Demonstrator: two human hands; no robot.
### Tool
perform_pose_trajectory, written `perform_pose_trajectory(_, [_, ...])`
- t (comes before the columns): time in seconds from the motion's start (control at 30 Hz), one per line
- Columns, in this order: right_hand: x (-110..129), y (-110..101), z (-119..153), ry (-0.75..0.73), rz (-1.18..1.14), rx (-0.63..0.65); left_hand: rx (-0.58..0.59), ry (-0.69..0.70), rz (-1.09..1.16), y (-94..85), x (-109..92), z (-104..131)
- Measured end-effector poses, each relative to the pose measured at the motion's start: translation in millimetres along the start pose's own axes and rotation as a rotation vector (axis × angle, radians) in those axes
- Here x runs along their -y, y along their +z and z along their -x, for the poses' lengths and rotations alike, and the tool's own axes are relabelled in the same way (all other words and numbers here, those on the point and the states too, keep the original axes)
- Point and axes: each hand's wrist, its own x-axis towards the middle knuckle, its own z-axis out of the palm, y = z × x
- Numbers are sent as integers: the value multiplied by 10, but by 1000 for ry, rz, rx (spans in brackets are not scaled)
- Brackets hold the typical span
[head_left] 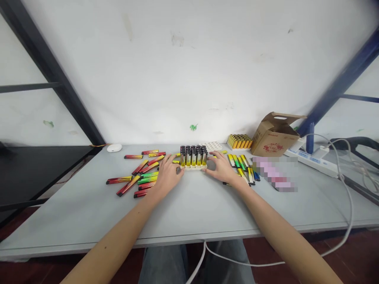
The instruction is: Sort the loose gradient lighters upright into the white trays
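A white rack (194, 167) stands at the middle of the table, filled with rows of upright lighters (194, 158) with dark tops and silver-to-yellow bodies. My left hand (168, 173) grips the rack's left end, its thumb at the front corner. At the right end, my right hand (220, 167) holds it the same way, thumb and fingers around the corner. Loose red, yellow and green lighters (148, 174) lie scattered by my left hand. Beside my right hand lie more yellow, green and silver lighters (241, 163), some partly hidden by that hand.
Behind the rack lies a white holed tray (213, 146). A block of orange cylinders (239, 142) sits near an open cardboard box (275, 134). A blurred pink object (274, 173), a power strip (316, 162) and cables are on the right. A white case (114, 148) lies at back left.
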Motion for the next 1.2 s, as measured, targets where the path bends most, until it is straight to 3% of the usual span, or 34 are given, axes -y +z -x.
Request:
perform_pose_trajectory(0.23, [6,41,-2,-37,-26,34,78,3,-45,41,4,28])
perform_pose_trajectory(0.7, [-7,36,13,19,-11,-51,188,88,-13,20,-48,47])
perform_pose_trajectory(1.03, [-147,22,-13,27,-24,-57,189,124,-33,70,-123,39])
perform_pose_trajectory(1.2, [-250,-101,26,43,-191,-32,155,99,-65,69,-137,54])
